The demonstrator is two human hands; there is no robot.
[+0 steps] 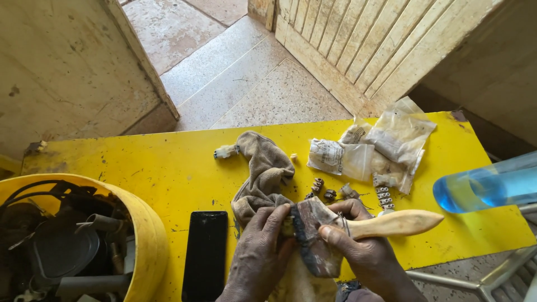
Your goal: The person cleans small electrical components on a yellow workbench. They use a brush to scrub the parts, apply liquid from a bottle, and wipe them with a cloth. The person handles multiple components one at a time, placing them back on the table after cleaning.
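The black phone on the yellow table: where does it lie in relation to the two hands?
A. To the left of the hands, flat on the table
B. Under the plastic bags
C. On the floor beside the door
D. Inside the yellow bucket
A: the black phone lies flat on the yellow table, just left of the left hand, between it and the yellow bucket; the right hand holds a brush.

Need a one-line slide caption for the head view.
Both hands, left and right, hold a worn wooden-handled brush over a yellow table, beside a rag and phone.
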